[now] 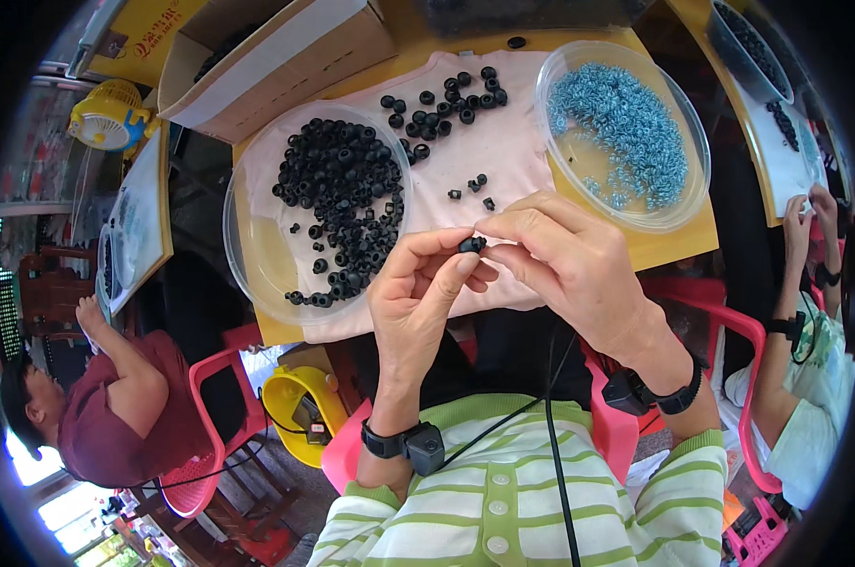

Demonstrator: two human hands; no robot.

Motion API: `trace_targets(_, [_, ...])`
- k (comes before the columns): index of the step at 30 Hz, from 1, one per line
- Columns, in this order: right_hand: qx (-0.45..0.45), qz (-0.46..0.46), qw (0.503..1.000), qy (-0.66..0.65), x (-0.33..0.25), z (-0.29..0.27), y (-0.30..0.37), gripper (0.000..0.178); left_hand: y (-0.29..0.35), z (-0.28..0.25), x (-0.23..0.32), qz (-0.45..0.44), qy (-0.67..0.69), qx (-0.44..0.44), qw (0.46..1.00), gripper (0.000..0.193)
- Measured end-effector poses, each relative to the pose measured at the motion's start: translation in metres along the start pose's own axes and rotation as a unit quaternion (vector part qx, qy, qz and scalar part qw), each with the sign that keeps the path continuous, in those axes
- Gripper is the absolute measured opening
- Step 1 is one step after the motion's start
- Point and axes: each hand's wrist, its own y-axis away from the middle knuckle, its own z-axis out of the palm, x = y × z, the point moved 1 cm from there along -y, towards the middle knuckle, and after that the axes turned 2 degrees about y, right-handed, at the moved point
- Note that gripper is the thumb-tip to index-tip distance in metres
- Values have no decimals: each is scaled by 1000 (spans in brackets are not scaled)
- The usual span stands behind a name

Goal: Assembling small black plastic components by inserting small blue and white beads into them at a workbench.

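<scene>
A small black plastic cord lock [472,245] sits between my hands, over the front of the pink cloth [493,99]. My left hand [410,298] pinches it between thumb and forefinger. From the right, the thumb and fingers of my right hand [574,260] close on its other end, and my fingertips partly cover it. To the left, a round clear tub [252,250] holds a heap of black plastic parts [328,165]. Several rounded black pieces [443,111] lie loose on the cloth, with a few smaller black parts [482,180] just beyond my fingers. Another clear tub [564,156] contains bluish metallic springs [626,118].
A cardboard box [285,61] stands at the far left of the yellow table [668,248]. People sit at other tables, one in a dark red shirt [129,416] to the left, another [805,406] to the right. A yellow bucket [300,406] stands beside my pink chair [347,449].
</scene>
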Motion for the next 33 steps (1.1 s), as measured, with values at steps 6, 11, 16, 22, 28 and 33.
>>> trace_targets(6, [14, -65, 996, 56, -2, 5, -2, 22, 2, -5, 4, -33, 2, 1, 999, 19])
trace_targets(11, [2, -63, 998, 29, -3, 10, -2, 20, 4, -10, 7, -41, -11, 1, 999, 20])
trace_targets(16, [-32, -70, 997, 27, -3, 7, -3, 16, 4, -12, 11, -75, -50, -1, 996, 22])
trace_targets(22, [-57, 73, 993, -75, 1, 8, -5, 12, 2, -16, 12, -95, -39, -5, 995, 23])
trace_targets(28, [-61, 93, 989, -95, 3, 8, -6, 12, -1, -18, 14, -88, -31, -17, 996, 24])
trace_targets(33, [-49, 77, 993, -78, 4, 9, -4, 15, -1, -16, 15, -86, -38, -14, 995, 24])
